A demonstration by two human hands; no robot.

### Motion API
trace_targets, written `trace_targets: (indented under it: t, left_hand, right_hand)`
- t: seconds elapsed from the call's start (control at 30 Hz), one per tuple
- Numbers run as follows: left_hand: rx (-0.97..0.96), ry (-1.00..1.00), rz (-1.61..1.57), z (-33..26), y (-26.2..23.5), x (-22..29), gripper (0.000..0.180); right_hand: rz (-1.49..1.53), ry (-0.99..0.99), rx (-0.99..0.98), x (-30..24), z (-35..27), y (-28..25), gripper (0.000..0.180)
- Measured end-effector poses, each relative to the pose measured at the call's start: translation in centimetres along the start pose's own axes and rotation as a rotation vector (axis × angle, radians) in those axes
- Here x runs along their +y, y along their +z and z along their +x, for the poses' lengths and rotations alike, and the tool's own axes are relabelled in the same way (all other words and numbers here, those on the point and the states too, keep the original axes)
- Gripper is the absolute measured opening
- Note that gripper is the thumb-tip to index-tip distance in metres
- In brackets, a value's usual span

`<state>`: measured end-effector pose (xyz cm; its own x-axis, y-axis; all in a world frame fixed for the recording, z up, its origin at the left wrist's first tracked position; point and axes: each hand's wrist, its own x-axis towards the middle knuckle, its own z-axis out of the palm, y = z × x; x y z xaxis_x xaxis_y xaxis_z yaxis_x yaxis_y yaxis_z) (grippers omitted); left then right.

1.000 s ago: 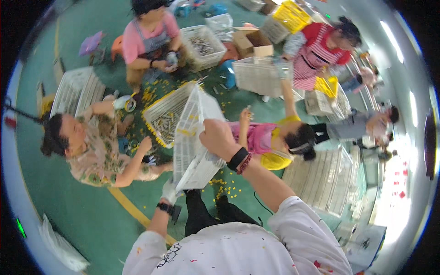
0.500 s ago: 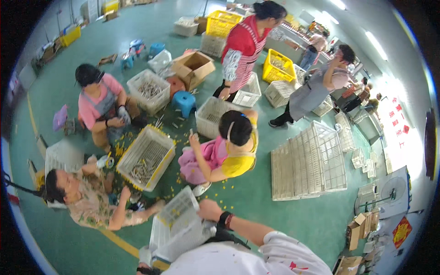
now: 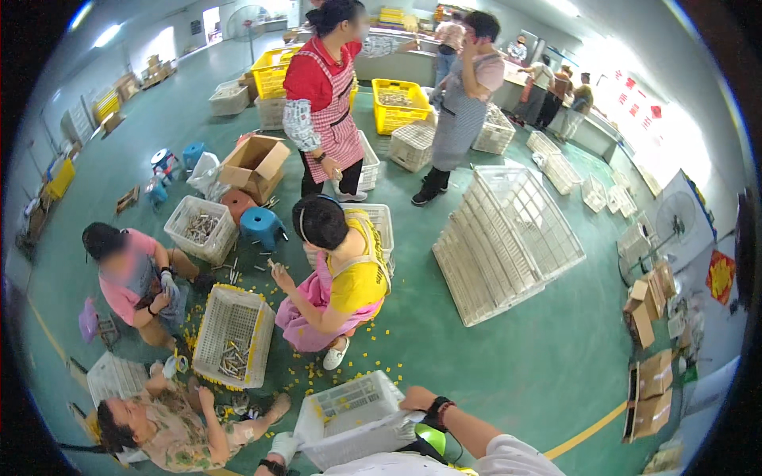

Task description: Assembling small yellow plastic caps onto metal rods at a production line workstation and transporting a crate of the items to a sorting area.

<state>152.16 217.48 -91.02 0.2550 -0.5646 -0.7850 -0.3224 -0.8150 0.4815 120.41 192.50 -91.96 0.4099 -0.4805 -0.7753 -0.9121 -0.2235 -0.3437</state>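
Between my hands is a white plastic crate [image 3: 361,435] with slatted walls, close to my body and above the green floor. My right hand [image 3: 417,399], with a dark band at the wrist, is closed on its right rim. On the crate's left edge, my left hand [image 3: 283,447] in a white glove grips the side; part of that hand is cut off by the lower picture edge. Yellow specks show in or through the crate's bottom; I cannot tell which. A bright green item [image 3: 432,439] lies just below my right wrist.
A large crate [image 3: 262,349] of metal-looking pieces stands among several seated people [image 3: 337,270]. Yellow scraps [image 3: 305,369] litter the floor. Nested white crates [image 3: 508,238] stand ahead right. A blue stool [image 3: 263,228] and cardboard box [image 3: 254,168] are farther left. Two people [image 3: 333,103] stand beyond.
My view has turned right and lifted, so the surroundings sit farther left. The crate in my hands appears farther right and less steeply tilted. Both hands remain on it.
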Motion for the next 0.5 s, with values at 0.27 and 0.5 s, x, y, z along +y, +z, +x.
trace_targets:
  t: [0.27, 0.5]
  left_hand:
    - [-0.212, 0.321, 0.233, 8.3, 1.3, 8.9, 0.044]
    - [-0.484, 0.115, -0.15, 12.5, 4.5, 17.7, 0.034]
  right_hand:
    - [0.373, 0.07, 0.204, 8.0, -10.4, 3.9, 0.049]
    - [0.995, 0.666, 0.605, 10.1, -16.2, 10.1, 0.046]
